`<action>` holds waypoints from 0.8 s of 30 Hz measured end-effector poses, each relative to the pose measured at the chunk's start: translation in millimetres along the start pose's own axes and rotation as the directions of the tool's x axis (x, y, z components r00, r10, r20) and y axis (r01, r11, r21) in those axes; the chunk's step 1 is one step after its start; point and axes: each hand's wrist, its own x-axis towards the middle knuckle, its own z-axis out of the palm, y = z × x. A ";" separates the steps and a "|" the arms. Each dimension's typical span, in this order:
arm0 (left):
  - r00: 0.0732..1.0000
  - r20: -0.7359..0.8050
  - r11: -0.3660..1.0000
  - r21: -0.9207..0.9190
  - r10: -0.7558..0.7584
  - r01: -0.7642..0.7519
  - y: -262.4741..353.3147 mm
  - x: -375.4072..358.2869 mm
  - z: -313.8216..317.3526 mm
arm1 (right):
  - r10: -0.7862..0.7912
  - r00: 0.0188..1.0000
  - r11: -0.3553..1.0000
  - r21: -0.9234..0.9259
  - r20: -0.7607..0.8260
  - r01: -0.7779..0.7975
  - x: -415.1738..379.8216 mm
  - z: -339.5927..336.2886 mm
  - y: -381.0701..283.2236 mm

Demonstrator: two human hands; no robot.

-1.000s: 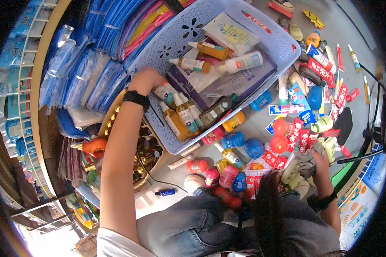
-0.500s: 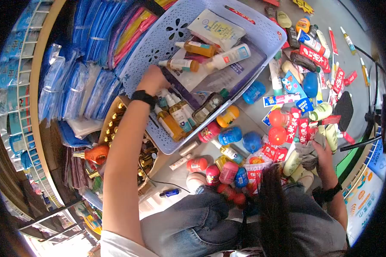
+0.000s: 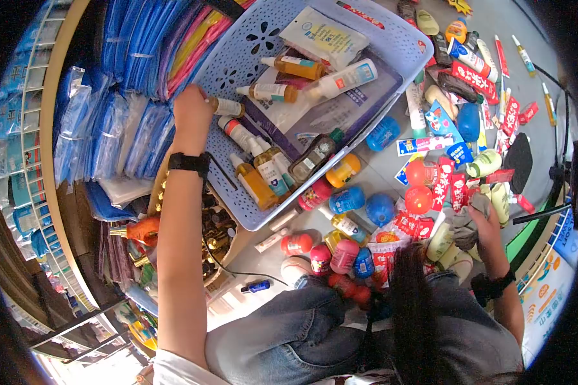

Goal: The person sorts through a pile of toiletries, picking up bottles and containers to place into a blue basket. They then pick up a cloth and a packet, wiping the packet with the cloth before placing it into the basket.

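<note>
My left hand (image 3: pixel 192 110) is at the left rim of the lavender plastic basket (image 3: pixel 241 48), its fingers closed on one end of a small amber bottle (image 3: pixel 227 106) with a pale label. The bottle's other end points into the basket. Inside lie several amber bottles (image 3: pixel 255 183), a white bottle (image 3: pixel 350 77), a dark bottle (image 3: pixel 316 156) and a white pouch (image 3: pixel 324 37). Low on the right, my right hand (image 3: pixel 487 228) grips a crumpled grey cloth (image 3: pixel 464 226) above pale green bottles (image 3: pixel 440 240).
Bundles of blue plastic packs (image 3: pixel 90 128) are stacked left of the basket. A cardboard box (image 3: pixel 221 240) of gold-topped bottles stands below them. Red packets (image 3: pixel 443 183), round colourful containers (image 3: pixel 380 210) and tubes cover the floor to the right. A black cable (image 3: pixel 237 272) crosses near my knees.
My left hand has moved left from inside the basket to its rim, now with an amber bottle in it. A white bottle with a red label has come into sight. My right hand stays with the cloth.
</note>
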 end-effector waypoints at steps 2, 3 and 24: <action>1.000 0.011 0.999 0.040 -0.029 0.029 6.6 -6.2 -5.9 | -0.019 1.000 1.000 -0.016 -0.001 0.019 0.1 0.0 1.0; 0.998 -0.061 0.992 0.126 -0.009 0.016 12.5 -11.2 -11.4 | -0.033 0.999 0.999 -0.030 0.003 0.033 -0.8 0.0 0.1; 0.556 0.817 0.878 0.145 0.154 -0.456 44.7 -52.4 -20.0 | -0.042 0.999 0.998 -0.047 0.036 0.043 5.6 -3.1 10.5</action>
